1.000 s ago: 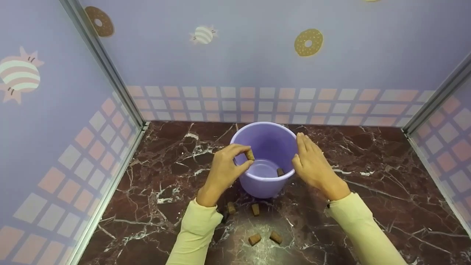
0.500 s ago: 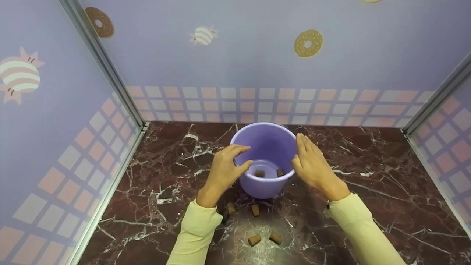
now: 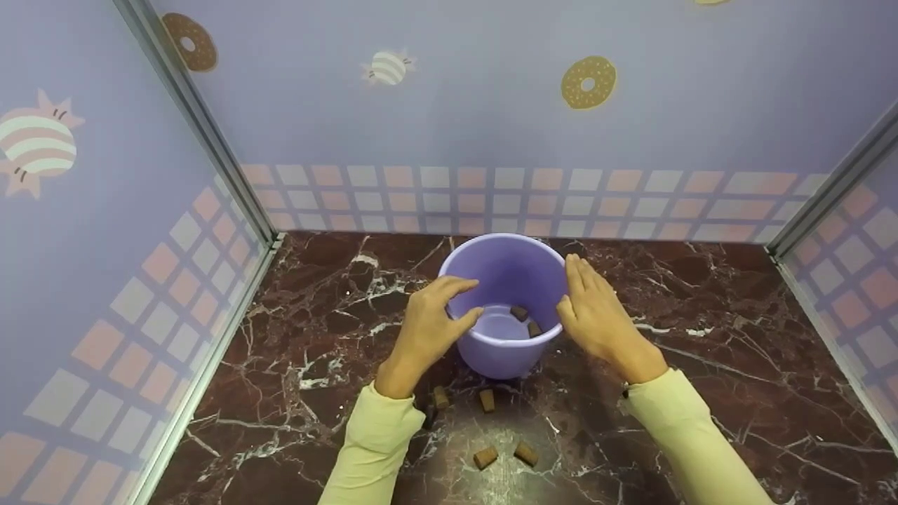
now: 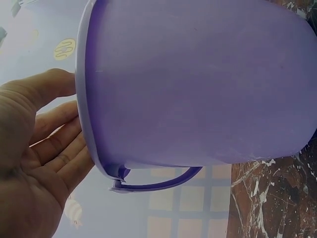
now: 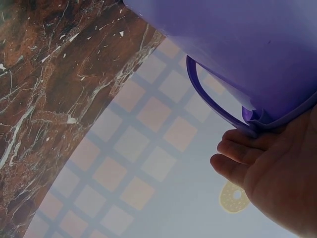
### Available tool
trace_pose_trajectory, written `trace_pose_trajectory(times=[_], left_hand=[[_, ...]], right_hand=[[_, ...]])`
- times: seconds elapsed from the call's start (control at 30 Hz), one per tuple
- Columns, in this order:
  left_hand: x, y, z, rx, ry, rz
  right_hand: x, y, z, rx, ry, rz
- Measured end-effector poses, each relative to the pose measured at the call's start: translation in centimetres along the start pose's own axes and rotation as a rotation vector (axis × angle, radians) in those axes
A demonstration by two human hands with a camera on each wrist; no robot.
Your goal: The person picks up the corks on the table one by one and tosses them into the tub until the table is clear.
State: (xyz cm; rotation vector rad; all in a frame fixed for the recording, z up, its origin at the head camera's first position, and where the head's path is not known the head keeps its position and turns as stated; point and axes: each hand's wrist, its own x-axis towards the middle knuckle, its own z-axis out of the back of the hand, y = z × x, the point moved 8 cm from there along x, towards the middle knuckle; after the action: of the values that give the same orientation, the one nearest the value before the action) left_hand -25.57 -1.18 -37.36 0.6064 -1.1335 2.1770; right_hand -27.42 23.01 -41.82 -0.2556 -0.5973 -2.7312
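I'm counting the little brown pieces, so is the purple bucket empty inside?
No, the head view shows two small brown pieces lying inside the purple bucket.

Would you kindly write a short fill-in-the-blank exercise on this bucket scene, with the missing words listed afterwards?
Inside the round purple plastic bucket lie ____ small brown cork-like pieces.
Outside it, ____ more pieces are visible on the dark red, white-veined tabletop.
In the head view, the bare left hand is at the bucket's left rim and the bare right hand at its ____ rim.
The left hand's thumb and forefinger are parted, holding ____ pieces.

Missing words: two; four; right; no.
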Motion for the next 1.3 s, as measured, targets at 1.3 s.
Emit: trace_pose_trajectory(times=[1.3], left_hand=[[-3.1, -1.6, 3.0, -0.014, -0.142, -0.065]], right_hand=[[0.0, -0.1, 0.0, 0.010, -0.026, 0.011]])
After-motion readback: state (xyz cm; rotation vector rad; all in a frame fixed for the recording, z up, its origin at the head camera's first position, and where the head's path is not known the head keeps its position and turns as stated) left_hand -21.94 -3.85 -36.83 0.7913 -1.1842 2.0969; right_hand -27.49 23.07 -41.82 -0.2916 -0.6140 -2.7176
